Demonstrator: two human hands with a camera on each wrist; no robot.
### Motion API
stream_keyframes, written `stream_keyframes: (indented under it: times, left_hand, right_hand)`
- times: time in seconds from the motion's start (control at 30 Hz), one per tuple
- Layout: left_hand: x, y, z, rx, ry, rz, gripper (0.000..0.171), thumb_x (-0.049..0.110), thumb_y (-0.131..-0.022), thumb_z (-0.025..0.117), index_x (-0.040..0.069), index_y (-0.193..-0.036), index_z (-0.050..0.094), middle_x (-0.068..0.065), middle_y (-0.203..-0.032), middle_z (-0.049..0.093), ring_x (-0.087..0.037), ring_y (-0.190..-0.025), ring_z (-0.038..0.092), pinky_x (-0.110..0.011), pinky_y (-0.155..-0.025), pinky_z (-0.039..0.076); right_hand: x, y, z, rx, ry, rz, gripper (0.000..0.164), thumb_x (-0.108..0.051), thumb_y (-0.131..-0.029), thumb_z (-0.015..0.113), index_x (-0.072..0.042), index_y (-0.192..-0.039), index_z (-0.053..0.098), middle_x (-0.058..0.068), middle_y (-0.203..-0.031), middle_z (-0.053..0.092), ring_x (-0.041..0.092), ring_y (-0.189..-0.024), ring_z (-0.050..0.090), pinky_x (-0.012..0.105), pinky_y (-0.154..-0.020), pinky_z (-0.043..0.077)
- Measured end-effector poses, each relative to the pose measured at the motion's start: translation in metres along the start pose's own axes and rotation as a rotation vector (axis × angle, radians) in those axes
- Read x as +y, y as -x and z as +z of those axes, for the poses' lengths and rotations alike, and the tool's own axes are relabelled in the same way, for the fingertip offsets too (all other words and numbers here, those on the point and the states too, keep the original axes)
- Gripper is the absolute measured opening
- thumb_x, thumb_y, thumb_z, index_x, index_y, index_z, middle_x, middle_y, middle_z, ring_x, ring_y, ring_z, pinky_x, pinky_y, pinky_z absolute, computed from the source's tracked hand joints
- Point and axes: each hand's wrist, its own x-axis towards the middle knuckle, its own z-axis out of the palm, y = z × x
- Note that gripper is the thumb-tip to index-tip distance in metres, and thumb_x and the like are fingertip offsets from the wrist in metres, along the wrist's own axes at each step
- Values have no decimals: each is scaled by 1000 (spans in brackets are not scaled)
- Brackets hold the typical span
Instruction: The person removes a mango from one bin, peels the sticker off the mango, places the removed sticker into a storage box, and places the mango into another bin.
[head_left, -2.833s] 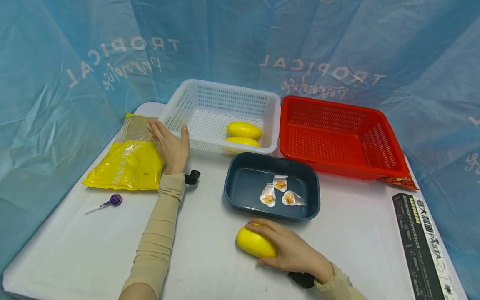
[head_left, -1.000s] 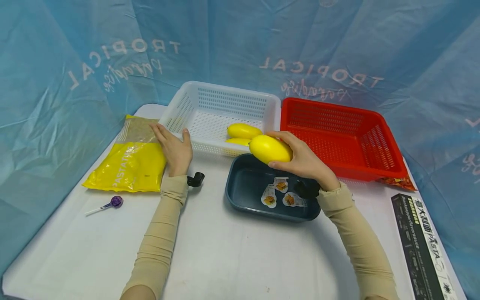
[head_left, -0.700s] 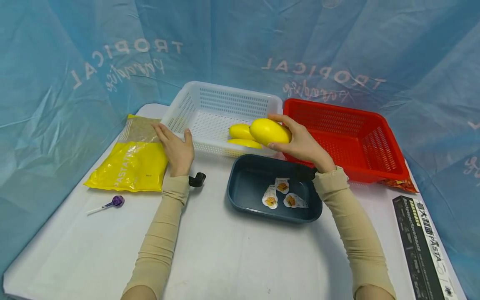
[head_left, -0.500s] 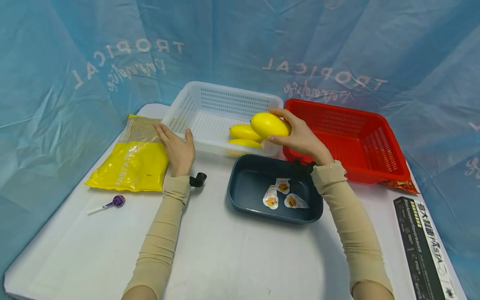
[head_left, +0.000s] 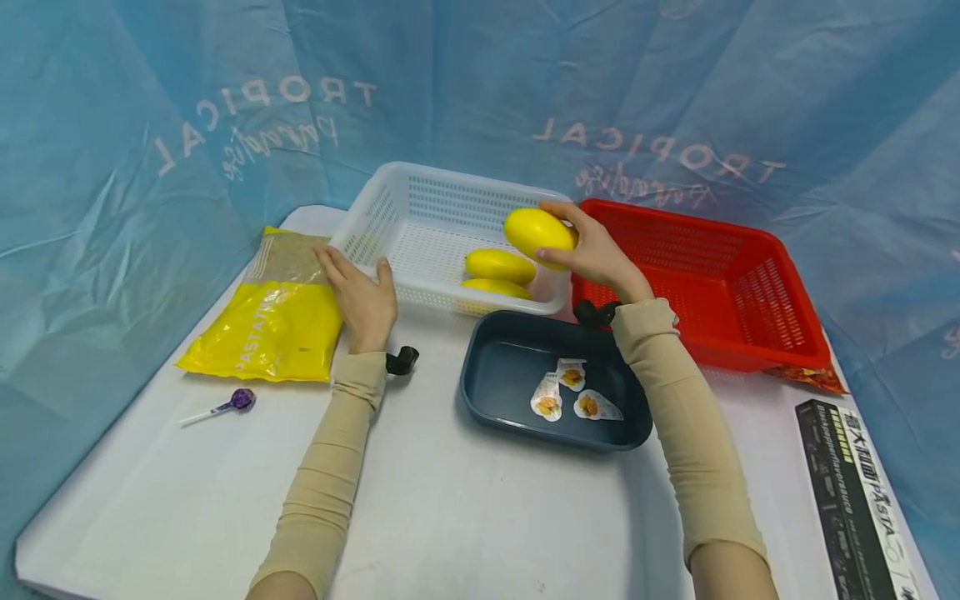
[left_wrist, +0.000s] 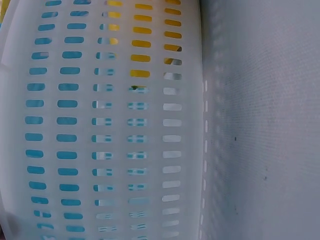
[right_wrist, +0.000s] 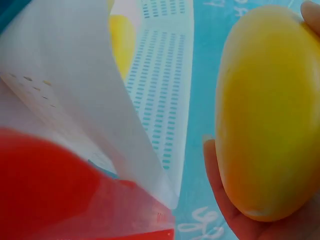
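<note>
My right hand (head_left: 600, 254) grips a smooth yellow mango (head_left: 538, 237) above the right end of the white basket (head_left: 442, 290). In the right wrist view the mango (right_wrist: 270, 115) hangs apart from the basket's wall, with fingers curled round its side. Two more mangoes, one at the back (head_left: 499, 266) and one at the front (head_left: 498, 288), lie in the basket's front right part. My left hand (head_left: 365, 304) is at the basket's front left corner, fingers straight and thumb spread along the rim. Through the slotted basket wall (left_wrist: 115, 145) in the left wrist view, yellow shows.
A red basket (head_left: 690, 350) adjoins the white one. In front stands a dark blue tray (head_left: 502, 396) with several small food packets (head_left: 572, 375). A yellow pasta bag (head_left: 262, 333) and lollipop (head_left: 242, 400) lie left. A black pasta box (head_left: 832, 492) and red packet (head_left: 813, 377) lie right.
My right hand has lifted the mango from the front of the table, carried it over the blue tray and up above the white basket. My left hand stays at the basket's corner.
</note>
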Motion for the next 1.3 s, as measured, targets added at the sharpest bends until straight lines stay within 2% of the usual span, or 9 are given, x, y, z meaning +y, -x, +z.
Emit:
stream_keyframes:
  times: [0.37,0.63,1.1,1.3]
  left_hand:
    - [-1,0,1,19,3,23,82,39,-99,47,-1,-154,3,-15,-164,-7,-28,-151,11,-36,-123,16]
    - [-1,1,1,30,13,26,81,38,-99,48,-1,-154,4,-15,-164,-6,-28,-151,11,-36,-123,17]
    - [-3,1,2,40,2,29,80,37,-99,48,-1,-154,4,-13,-164,-7,-29,-150,14,-36,-123,18]
    - [-3,1,3,72,-1,60,79,35,-99,49,-4,-153,7,-18,-163,-2,-30,-150,15,-37,-122,19]
  right_hand:
    - [-6,-33,-2,-31,37,37,75,-29,-88,69,-24,-152,30,5,-156,32,29,-122,47,47,-102,45]
    - [-7,-55,3,-40,49,28,74,-27,-87,69,-19,-151,31,6,-156,32,29,-126,46,45,-105,43]
    - [1,-78,12,-84,58,99,75,-25,-88,68,-15,-152,30,8,-155,33,29,-130,42,43,-110,39]
    - [8,-87,18,-99,64,102,74,-22,-88,69,-15,-151,31,9,-155,34,29,-131,41,42,-111,38]
